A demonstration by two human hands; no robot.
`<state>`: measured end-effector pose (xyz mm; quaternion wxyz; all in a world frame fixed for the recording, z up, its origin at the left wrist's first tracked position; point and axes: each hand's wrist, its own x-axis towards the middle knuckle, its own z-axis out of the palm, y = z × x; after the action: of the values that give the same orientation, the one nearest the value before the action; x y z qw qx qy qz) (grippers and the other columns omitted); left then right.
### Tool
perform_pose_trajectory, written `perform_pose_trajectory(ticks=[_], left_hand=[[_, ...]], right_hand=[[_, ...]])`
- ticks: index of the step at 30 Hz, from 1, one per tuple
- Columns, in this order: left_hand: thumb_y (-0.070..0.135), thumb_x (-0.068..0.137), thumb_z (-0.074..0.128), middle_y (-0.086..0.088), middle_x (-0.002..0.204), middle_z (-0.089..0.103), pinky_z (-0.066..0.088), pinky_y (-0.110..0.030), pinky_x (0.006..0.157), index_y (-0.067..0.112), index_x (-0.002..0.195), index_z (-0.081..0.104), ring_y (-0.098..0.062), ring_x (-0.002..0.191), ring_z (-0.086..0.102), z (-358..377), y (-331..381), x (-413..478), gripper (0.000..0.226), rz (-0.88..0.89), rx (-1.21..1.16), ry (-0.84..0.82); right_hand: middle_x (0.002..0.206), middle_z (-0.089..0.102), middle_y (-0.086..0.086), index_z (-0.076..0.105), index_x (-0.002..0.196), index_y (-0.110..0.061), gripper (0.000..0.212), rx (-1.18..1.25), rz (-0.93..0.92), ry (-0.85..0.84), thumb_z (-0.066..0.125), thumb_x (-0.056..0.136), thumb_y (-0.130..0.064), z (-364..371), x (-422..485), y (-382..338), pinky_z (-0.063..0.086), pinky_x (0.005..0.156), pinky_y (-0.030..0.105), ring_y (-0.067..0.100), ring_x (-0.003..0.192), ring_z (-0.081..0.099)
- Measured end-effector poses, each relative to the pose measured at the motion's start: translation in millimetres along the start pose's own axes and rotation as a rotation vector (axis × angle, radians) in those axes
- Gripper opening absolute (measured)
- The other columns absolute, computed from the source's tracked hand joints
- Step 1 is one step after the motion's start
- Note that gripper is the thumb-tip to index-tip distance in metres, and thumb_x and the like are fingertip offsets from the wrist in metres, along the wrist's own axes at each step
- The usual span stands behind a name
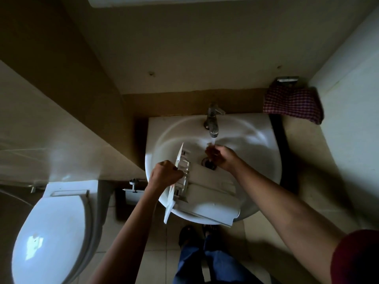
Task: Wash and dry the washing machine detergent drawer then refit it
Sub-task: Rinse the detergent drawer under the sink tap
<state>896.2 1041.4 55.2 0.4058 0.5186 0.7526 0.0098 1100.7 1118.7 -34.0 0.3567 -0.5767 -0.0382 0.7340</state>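
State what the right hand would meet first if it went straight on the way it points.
The right hand would likely meet the back of the sink, between drawer and tap; depth unclear.

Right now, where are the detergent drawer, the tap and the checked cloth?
detergent drawer [213, 193], head view, on its white body.
tap [212, 119], head view, on its metal body.
checked cloth [293, 103], head view, on its middle.

There's the drawer [209, 190] lying across the near side of the sink [257, 130]; tap [212, 120] behind it; toilet [51, 232] off left; cloth [293, 103] hanging back right.
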Motion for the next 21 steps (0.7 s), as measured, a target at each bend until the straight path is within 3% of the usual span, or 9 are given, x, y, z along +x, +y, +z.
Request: perform_pose_trajectory(ticks=[2, 3, 6, 9, 12, 16, 19, 21], left_hand=[[0.021, 0.078, 0.061, -0.013, 0.074, 0.058, 0.035, -0.024, 0.06, 0.012, 0.056, 0.052, -0.031, 0.084, 0.062, -0.6, 0.3, 2.4, 0.026, -0.017, -0.032, -0.021], [0.02, 0.079, 0.061, -0.014, 0.075, 0.059, 0.037, -0.024, 0.06, 0.009, 0.059, 0.055, -0.03, 0.079, 0.061, -0.1, 0.3, 4.2, 0.023, -0.036, -0.068, -0.032], [0.02, 0.087, 0.058, -0.011, 0.079, 0.058, 0.05, -0.028, 0.071, 0.01, 0.064, 0.054, -0.025, 0.073, 0.056, 5.3, 2.5, 9.8, 0.026, -0.096, -0.167, -0.058], [0.019, 0.093, 0.055, -0.011, 0.079, 0.059, 0.058, -0.034, 0.075, 0.015, 0.065, 0.05, -0.025, 0.071, 0.059, 13.7, 5.8, 9.8, 0.029, -0.13, -0.267, -0.06], [0.016, 0.093, 0.054, -0.004, 0.068, 0.056, 0.058, -0.03, 0.066, 0.015, 0.066, 0.049, -0.017, 0.06, 0.058, 19.3, 8.9, 6.0, 0.028, -0.174, -0.416, -0.054], [0.013, 0.088, 0.053, 0.003, 0.039, 0.056, 0.054, -0.03, 0.069, 0.007, 0.064, 0.056, -0.023, 0.059, 0.06, 23.1, 12.9, 2.7, 0.025, -0.194, -0.468, -0.03], [0.013, 0.088, 0.053, -0.002, 0.051, 0.059, 0.055, -0.033, 0.071, 0.005, 0.066, 0.058, -0.022, 0.059, 0.059, 25.7, 15.5, -0.8, 0.025, -0.16, -0.48, -0.03], [0.015, 0.089, 0.053, -0.008, 0.065, 0.061, 0.057, -0.039, 0.075, 0.004, 0.069, 0.061, -0.025, 0.064, 0.063, 28.6, 14.0, 0.5, 0.024, -0.142, -0.49, -0.024]], right_hand=[[0.059, 0.068, 0.012, 0.058, 0.091, 0.001, 0.023, 0.259, 0.006, 0.045, 0.042, 0.101, -0.011, 4.6, 9.2, -7.2, 0.056, 0.046, 0.028, 0.025, 0.062, 0.067], [0.057, 0.067, 0.013, 0.058, 0.091, 0.002, 0.022, 0.304, 0.005, 0.053, 0.042, 0.1, -0.01, 7.2, 13.7, -9.7, 0.055, 0.043, 0.029, 0.025, 0.057, 0.068], [0.05, 0.062, 0.007, 0.055, 0.085, -0.005, 0.023, 0.278, 0.007, 0.022, 0.037, 0.1, -0.007, 13.7, 19.5, -15.0, 0.047, 0.036, 0.019, 0.015, 0.039, 0.061], [0.058, 0.057, 0.004, 0.052, 0.08, -0.007, 0.028, 0.251, 0.015, 0.016, 0.032, 0.098, -0.006, 19.1, 22.3, -17.7, 0.04, 0.036, 0.015, 0.012, 0.042, 0.055], [0.054, 0.056, 0.004, 0.05, 0.077, -0.007, 0.032, 0.225, 0.008, -0.009, 0.026, 0.098, -0.006, 22.5, 20.6, -16.2, 0.04, 0.039, 0.017, 0.011, 0.038, 0.054], [0.056, 0.065, 0.01, 0.053, 0.082, -0.003, 0.032, 0.25, 0.037, -0.096, 0.029, 0.101, -0.007, 20.7, 6.8, -14.5, 0.051, 0.044, 0.019, 0.016, 0.045, 0.063], [0.082, 0.072, 0.018, 0.061, 0.091, 0.001, 0.024, -0.205, -0.057, -0.172, 0.039, 0.099, -0.004, 31.7, -14.2, 4.4, 0.053, 0.058, 0.021, 0.016, 0.062, 0.067], [0.11, 0.067, 0.021, 0.064, 0.106, 0.005, 0.023, -0.709, -0.385, -0.183, 0.046, 0.098, -0.007, 36.5, -30.6, 29.1, 0.049, 0.077, 0.02, 0.02, 0.085, 0.066]])
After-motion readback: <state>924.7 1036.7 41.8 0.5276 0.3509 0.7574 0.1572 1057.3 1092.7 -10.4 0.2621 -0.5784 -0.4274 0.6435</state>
